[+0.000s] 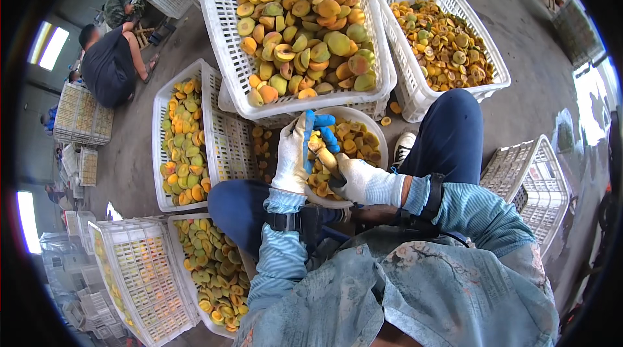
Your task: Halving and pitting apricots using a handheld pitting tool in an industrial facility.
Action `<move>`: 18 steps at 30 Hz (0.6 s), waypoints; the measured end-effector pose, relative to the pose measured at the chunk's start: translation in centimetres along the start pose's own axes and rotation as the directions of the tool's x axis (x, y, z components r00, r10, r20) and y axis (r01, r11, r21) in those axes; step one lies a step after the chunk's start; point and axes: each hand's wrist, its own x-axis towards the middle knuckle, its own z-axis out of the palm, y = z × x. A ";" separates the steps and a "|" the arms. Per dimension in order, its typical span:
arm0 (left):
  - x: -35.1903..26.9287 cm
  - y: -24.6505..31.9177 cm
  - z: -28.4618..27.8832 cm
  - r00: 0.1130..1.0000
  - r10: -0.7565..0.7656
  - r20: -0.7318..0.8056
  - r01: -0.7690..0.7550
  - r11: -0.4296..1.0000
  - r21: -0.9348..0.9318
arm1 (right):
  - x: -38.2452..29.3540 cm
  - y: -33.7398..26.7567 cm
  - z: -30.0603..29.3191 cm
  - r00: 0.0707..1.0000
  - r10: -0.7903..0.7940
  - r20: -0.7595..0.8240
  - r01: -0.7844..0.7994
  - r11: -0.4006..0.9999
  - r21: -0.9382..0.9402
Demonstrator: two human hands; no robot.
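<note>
My left hand, in a white glove with blue-coated fingers, holds a piece of yellow stone fruit between thumb and fingers. My right hand, gloved in white with a dark grey palm, grips a hand tool by its light wooden handle. The tool's working end meets the fruit, but the fingers partly hide it. Beneath both hands, between my knees, a round white tub contains cut yellow fruit pieces. Just beyond it stands a white plastic crate heaped with halved, peach-like fruit.
Another white crate of smaller cut pieces stands at the right. More fruit-filled crates stand to my left and lower left. An unfilled-looking crate lies by my right leg. Loose pieces lie on the floor. Other people sit farther left.
</note>
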 end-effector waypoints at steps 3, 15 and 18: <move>-0.2 -0.5 0.1 0.995 0.005 -0.096 -0.011 0.998 -0.060 | 0.3 0.0 -0.1 1.000 -0.008 0.015 0.008 1.000 -0.016; 0.6 -0.6 -0.3 0.987 -0.158 -0.006 0.158 0.987 0.018 | 1.3 2.5 2.8 0.990 -0.127 -0.060 0.139 0.951 0.278; 0.5 -2.6 0.2 0.980 0.076 -0.184 -0.084 0.996 -0.035 | 0.6 0.5 1.2 1.000 -0.022 -0.009 0.023 0.971 0.238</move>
